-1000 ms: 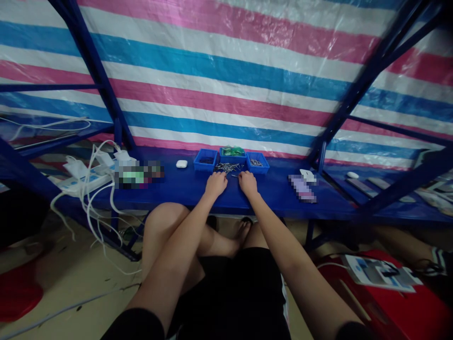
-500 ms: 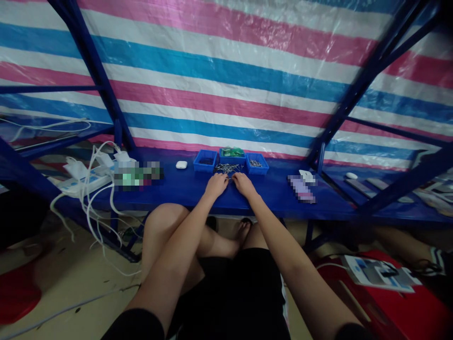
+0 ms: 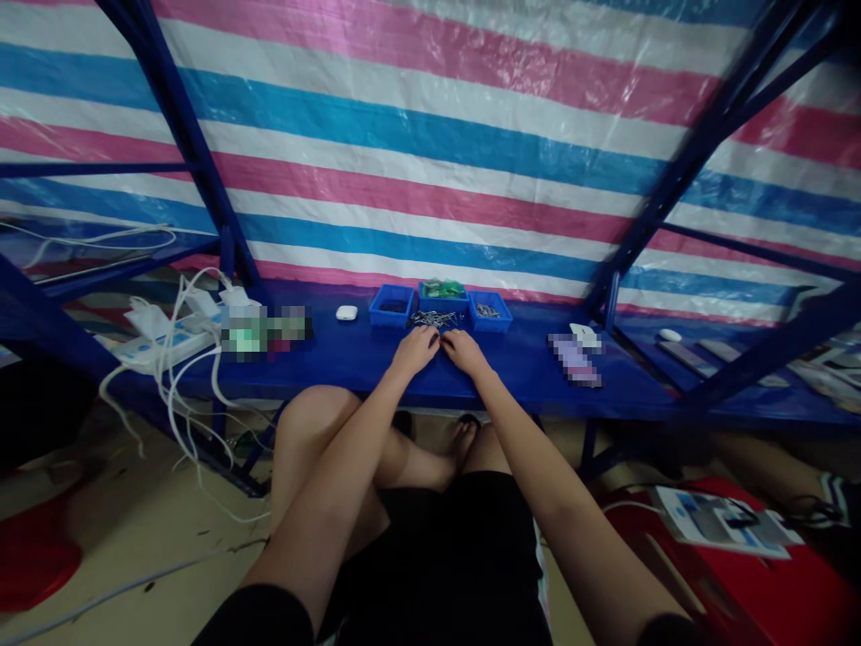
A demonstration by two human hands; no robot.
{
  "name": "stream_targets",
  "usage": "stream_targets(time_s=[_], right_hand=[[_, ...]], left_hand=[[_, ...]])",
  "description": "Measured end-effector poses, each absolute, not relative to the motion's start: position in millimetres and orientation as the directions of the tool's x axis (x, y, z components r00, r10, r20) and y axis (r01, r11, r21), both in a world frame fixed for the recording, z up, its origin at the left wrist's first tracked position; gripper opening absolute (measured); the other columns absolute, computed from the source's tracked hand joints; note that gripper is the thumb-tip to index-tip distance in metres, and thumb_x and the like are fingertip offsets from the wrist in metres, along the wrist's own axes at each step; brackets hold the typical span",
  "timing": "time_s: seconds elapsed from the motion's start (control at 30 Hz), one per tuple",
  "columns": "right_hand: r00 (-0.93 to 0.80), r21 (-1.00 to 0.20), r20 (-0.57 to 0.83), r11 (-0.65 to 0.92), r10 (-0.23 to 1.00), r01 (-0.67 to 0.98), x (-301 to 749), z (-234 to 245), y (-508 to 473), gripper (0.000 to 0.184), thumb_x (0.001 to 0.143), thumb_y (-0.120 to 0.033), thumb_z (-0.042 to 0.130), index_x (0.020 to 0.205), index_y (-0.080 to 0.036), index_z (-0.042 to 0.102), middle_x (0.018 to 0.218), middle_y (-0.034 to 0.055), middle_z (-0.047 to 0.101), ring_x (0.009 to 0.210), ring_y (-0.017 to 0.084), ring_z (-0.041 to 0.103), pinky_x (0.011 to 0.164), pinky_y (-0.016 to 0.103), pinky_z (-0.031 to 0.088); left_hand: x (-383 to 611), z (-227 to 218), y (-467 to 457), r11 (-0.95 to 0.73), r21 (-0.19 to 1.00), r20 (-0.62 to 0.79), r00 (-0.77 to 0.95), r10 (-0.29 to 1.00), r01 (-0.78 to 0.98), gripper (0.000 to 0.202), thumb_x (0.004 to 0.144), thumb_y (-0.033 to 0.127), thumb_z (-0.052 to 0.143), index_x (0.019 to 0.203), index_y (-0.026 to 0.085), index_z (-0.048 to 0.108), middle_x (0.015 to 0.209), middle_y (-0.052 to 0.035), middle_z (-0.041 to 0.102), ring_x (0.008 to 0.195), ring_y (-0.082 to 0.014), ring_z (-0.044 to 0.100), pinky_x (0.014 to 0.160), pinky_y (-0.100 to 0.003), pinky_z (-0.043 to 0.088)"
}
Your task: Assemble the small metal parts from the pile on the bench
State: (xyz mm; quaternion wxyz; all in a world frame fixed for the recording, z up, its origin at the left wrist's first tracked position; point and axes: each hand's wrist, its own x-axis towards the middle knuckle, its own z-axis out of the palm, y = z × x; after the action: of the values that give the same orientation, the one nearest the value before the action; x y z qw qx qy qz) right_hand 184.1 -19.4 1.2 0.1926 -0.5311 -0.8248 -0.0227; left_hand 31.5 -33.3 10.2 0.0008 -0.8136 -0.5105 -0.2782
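My left hand (image 3: 415, 349) and my right hand (image 3: 463, 349) meet over the front half of the blue table (image 3: 336, 359), fingertips nearly touching. The fingers of both are curled and closed together; whatever they pinch is too small or hidden to make out. Just beyond them lies a loose pile of thin metal pieces (image 3: 436, 319). Behind the pile stand three blue bins: the left bin (image 3: 392, 318) has dark small parts, the middle bin (image 3: 444, 305) green plastic packing, the right bin (image 3: 494, 325) small silvery pieces.
A white earbud case (image 3: 346, 313) sits left of the bins. Further left, a power strip (image 3: 165, 345) trails white cables. To the right lies a blurred purple item (image 3: 575, 361). Blue frame posts (image 3: 202, 179) rise at both sides before a striped sheet (image 3: 430, 135).
My left hand has shifted slightly right and up, closing the gap to my right hand. The thin piece seen between the fingertips earlier is no longer visible. The view has moved very slightly.
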Motion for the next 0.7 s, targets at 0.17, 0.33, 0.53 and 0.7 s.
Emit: stream_targets(time_s=[0.17, 0.33, 0.53, 0.7], right_hand=[[-0.32, -0.273, 0.348, 0.421, 0.881, 0.865, 183.5, 4.2, -21.3, 0.027, 0.092, -0.029, 0.036, 0.099, -0.018, 0.06, 0.094, 0.0057, 0.061, 0.09, 0.015, 0.053, 0.081, 0.023, 0.037], [-0.292, -0.392, 0.448, 0.479, 0.845, 0.785, 185.3, 4.7, -20.9, 0.035, 0.094, -0.035, 0.028, 0.097, -0.018, 0.059, 0.091, 0.0044, 0.063, 0.086, 0.014, 0.055, 0.077, 0.022, 0.038], [-0.31, -0.417, 0.48, 0.524, 0.821, 0.742, 188.6, -1.6, -15.8, 0.029, 0.091, -0.033, 0.035, 0.096, -0.018, 0.059, 0.089, 0.0037, 0.063, 0.084, 0.014, 0.055, 0.077, 0.022, 0.038], [-0.336, -0.394, 0.48, 0.541, 0.81, 0.743, 189.9, -7.6, -9.8, 0.021, 0.089, -0.026, 0.042, 0.093, -0.018, 0.061, 0.085, 0.0046, 0.062, 0.081, 0.015, 0.054, 0.075, 0.024, 0.038]], left_hand=[[32.1, 13.4, -36.0, -0.433, 0.335, 0.403, 0.288, 0.869, 0.837, 0.021, 0.086, 0.028, 0.042, 0.101, 0.02, 0.053, 0.093, -0.0059, 0.062, 0.09, -0.0183, 0.057, 0.076, -0.027, 0.044], [32.2, 12.3, -35.6, -0.38, 0.312, 0.363, 0.26, 0.895, 0.871, 0.022, 0.086, 0.029, 0.042, 0.103, 0.019, 0.053, 0.091, -0.0068, 0.063, 0.089, -0.0189, 0.058, 0.075, -0.027, 0.044], [31.3, 9.6, -32.0, -0.449, 0.271, 0.411, 0.319, 0.854, 0.852, 0.02, 0.087, 0.027, 0.041, 0.099, 0.019, 0.056, 0.095, -0.007, 0.063, 0.093, -0.0189, 0.056, 0.077, -0.027, 0.044], [29.8, 6.2, -29.0, -0.503, 0.298, 0.452, 0.345, 0.823, 0.811, 0.019, 0.087, 0.026, 0.043, 0.098, 0.019, 0.056, 0.097, -0.0067, 0.062, 0.094, -0.0187, 0.055, 0.079, -0.027, 0.044]])
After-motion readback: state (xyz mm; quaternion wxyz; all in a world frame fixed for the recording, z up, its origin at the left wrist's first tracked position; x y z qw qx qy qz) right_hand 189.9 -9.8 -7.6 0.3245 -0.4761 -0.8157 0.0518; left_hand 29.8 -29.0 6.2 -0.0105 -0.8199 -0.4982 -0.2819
